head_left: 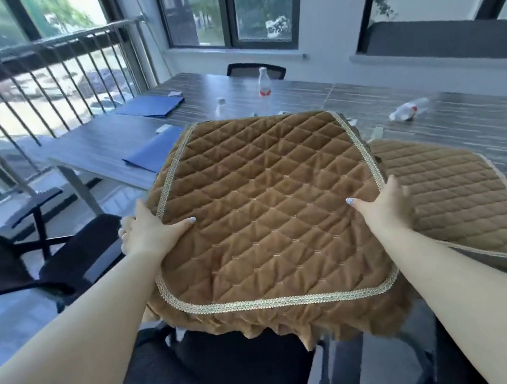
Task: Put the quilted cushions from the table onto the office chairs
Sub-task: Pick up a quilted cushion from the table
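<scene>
While only one view exists, the head camera looking forward and down, it shows everything the next move depends on. A brown quilted cushion [268,215] with gold braid trim is held out flat in front of the person, between both arms. It sits directly above the black mesh seat of an office chair [225,376], which lies straight below and toward the person. Its frilled near edge hangs over that seat, while its far edge reaches out over the grey striped bench [345,92]. The cushion is roughly square, a little deeper than wide in this view, with its depth running away from the person.

The left hand [147,231] grips the cushion's left edge, thumb lying on top of the quilting and fingers curled under and out of sight. The right hand [382,203] holds the right edge the same way, thumb on top. Both hands sit about level, neither nearer the chair than the other.

A second quilted cushion [453,197] lies on the bench just to the right, partly behind the right hand. Another office chair [70,257] stands to the left, its seat bare.

Judging from this, the held cushion needs to come down and toward the person to land on the seat below.
</scene>
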Demonstrator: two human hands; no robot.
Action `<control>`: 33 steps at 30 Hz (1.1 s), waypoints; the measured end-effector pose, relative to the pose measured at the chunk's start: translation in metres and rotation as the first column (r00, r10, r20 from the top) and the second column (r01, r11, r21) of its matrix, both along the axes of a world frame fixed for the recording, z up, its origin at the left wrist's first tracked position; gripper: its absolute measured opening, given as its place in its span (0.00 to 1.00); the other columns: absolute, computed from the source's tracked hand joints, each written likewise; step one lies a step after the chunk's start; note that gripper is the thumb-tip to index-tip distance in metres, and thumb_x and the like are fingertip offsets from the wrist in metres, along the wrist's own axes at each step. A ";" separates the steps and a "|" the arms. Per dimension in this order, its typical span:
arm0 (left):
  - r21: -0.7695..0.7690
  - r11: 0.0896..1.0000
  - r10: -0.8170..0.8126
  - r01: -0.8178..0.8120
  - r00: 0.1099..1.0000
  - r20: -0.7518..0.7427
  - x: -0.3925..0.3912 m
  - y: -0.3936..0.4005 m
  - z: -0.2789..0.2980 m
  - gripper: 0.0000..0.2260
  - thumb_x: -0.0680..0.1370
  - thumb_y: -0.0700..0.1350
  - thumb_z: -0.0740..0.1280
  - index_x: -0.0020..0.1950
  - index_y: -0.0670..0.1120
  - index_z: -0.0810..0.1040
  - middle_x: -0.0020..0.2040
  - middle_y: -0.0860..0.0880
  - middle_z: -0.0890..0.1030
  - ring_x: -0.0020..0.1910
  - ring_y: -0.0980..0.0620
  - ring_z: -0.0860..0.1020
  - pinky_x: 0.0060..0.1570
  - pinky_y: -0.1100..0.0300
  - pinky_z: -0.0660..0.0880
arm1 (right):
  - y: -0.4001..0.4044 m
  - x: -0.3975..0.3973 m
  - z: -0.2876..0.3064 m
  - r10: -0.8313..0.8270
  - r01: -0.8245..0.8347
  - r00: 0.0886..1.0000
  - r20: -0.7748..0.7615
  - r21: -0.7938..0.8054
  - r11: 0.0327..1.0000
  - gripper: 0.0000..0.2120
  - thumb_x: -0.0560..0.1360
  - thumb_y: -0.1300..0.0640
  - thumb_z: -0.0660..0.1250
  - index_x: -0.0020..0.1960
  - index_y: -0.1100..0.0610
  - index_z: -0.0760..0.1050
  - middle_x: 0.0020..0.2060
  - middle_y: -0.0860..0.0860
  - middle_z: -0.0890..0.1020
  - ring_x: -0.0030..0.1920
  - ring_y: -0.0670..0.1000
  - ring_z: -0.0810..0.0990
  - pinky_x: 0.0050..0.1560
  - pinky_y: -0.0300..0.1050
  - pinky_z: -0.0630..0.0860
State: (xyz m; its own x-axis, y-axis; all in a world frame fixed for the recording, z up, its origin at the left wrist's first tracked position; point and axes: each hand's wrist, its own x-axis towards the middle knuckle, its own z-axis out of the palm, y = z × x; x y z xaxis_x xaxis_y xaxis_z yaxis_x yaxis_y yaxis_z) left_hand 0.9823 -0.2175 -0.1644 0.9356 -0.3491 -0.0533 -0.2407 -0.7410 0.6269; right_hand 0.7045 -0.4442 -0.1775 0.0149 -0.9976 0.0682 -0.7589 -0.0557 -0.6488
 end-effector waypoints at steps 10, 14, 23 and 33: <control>-0.065 0.973 0.221 -0.220 0.975 0.010 0.116 0.256 0.022 0.44 0.63 0.61 0.77 0.72 0.47 0.61 0.69 0.37 0.64 0.69 0.35 0.62 0.66 0.40 0.65 | 0.196 0.172 0.017 0.231 -0.232 0.973 0.026 0.020 0.973 0.33 0.66 0.43 0.75 0.62 0.62 0.71 0.60 0.61 0.75 0.62 0.62 0.73 0.59 0.57 0.69; -0.087 0.946 0.311 -0.311 0.950 -0.017 0.151 0.328 0.018 0.45 0.62 0.60 0.77 0.73 0.48 0.61 0.70 0.38 0.63 0.71 0.36 0.61 0.68 0.39 0.63 | 0.248 0.232 0.017 0.328 -0.329 0.944 0.022 0.054 0.943 0.33 0.67 0.44 0.75 0.62 0.63 0.70 0.60 0.62 0.74 0.60 0.63 0.74 0.57 0.58 0.71; -0.022 0.890 0.456 -0.455 0.889 0.041 0.249 0.405 0.012 0.46 0.62 0.63 0.76 0.73 0.48 0.61 0.68 0.38 0.66 0.68 0.36 0.66 0.65 0.40 0.67 | 0.303 0.373 0.016 0.455 -0.461 0.886 0.087 0.068 0.885 0.32 0.64 0.44 0.77 0.59 0.62 0.70 0.59 0.61 0.76 0.60 0.63 0.75 0.57 0.58 0.71; 0.030 0.895 0.443 -0.445 0.894 0.064 0.443 0.379 0.018 0.42 0.65 0.62 0.75 0.70 0.45 0.62 0.68 0.37 0.66 0.67 0.36 0.66 0.63 0.41 0.67 | 0.275 0.574 0.004 0.476 -0.497 0.862 0.176 0.097 0.863 0.34 0.66 0.47 0.77 0.61 0.66 0.68 0.59 0.63 0.76 0.60 0.64 0.75 0.55 0.57 0.72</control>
